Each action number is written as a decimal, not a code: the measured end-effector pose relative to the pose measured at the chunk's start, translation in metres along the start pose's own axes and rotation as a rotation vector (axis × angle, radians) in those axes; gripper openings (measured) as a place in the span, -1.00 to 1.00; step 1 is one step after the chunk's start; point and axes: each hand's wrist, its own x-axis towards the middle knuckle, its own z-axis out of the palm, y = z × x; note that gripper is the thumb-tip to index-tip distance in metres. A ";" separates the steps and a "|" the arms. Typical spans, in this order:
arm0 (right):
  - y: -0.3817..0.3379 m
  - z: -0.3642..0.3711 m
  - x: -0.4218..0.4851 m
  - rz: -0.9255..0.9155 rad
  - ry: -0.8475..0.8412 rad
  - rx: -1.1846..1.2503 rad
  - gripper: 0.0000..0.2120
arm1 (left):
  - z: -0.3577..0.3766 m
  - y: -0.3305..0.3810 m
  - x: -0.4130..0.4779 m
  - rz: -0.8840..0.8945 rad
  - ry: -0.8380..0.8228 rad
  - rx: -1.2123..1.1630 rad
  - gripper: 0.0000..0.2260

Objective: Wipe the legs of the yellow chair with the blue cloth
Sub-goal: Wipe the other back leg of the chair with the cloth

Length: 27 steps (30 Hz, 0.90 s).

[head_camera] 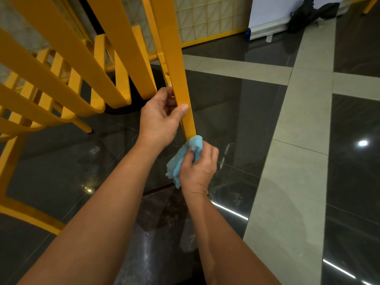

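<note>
One yellow chair [67, 64] is standing tipped over the dark glossy floor [257, 112], its slatted back filling the upper left, and one long flat leg [176, 64] is running down from the top toward the two hands.

The left hand [159, 120] is gripping that leg partway down: the thumb [182, 111] is pressing across the near face while the other fingers are wrapping round behind it, so the hand is clenched on the leg itself. Just below that grip, the right hand [198, 167] is squeezing one blue cloth [182, 159] bunched into a wad. The top of the wad is pushing against the leg right under the left hand's wrist, and the rest of the cloth is hanging out to the left of the right hand's knuckles. The leg's lower end is passing behind the cloth and right hand, so it is probably reaching the floor there, though that part is hidden.

No container is showing anywhere; the cloth is sitting only in the right hand.

Away from the grip, pale grey tile bands [304, 140] are crossing the dark floor to the right, and far beyond the leg one black bag [310, 13] is lying by a white wall panel [273, 11].
</note>
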 end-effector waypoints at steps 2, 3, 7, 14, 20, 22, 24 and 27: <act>0.001 0.000 -0.001 0.106 -0.001 0.012 -0.81 | 0.000 0.000 0.000 0.000 0.001 -0.001 -0.76; 0.003 0.000 -0.002 0.163 -0.008 0.015 -0.80 | 0.000 0.001 0.000 0.001 0.002 0.000 -0.76; 0.004 0.000 -0.003 0.222 -0.033 -0.008 -0.79 | 0.001 0.002 0.000 0.000 0.008 0.022 -0.76; 0.002 -0.003 0.002 0.118 -0.041 -0.005 -0.83 | 0.007 0.000 -0.003 0.023 0.022 0.066 -0.73; 0.011 -0.005 -0.002 0.293 -0.097 -0.041 -0.79 | 0.010 -0.003 -0.008 0.023 0.040 0.047 -0.66; 0.008 -0.007 -0.003 0.243 -0.131 -0.047 -0.80 | 0.011 -0.004 -0.008 0.019 0.054 0.034 -0.65; 0.005 -0.009 -0.003 0.165 -0.151 -0.035 -0.82 | 0.011 -0.004 -0.009 0.020 0.069 0.026 -0.64; 0.006 -0.007 -0.002 0.148 -0.131 -0.026 -0.82 | 0.012 -0.004 -0.011 0.025 0.080 0.025 -0.61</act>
